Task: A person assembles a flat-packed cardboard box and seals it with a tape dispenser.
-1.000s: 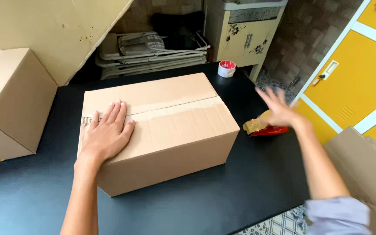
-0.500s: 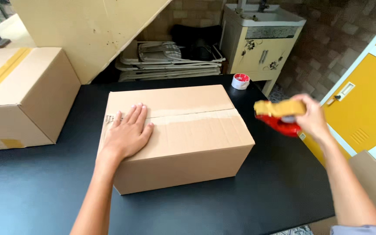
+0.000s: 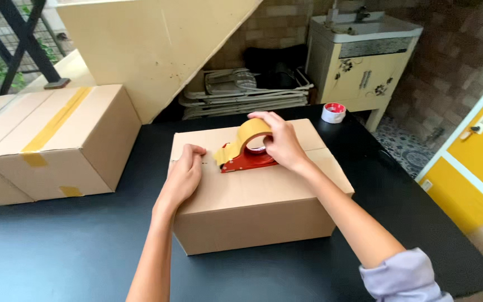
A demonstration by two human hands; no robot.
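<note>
gripping a red tape dispenser (image 3: pixel 248 156), right hand (image 3: pixel 282 144) over the matte cardboard box (image 3: pixel 264 196), left hand (image 3: pixel 184 174) loosely curled.

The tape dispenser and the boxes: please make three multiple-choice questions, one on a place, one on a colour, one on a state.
1. Where is the tape dispenser?
A. on top of the middle cardboard box
B. on the black table
C. on the cabinet

2. What colour is the dispenser's frame?
A. blue
B. red
C. green

3. What is the right hand doing?
A. resting on the table
B. gripping the dispenser
C. hanging free

Answers: 1 A, its base sits on the box lid. 2 B, the frame under the tan roll is red. 3 B, its fingers wrap the roll while the left hand presses the lid.
</note>
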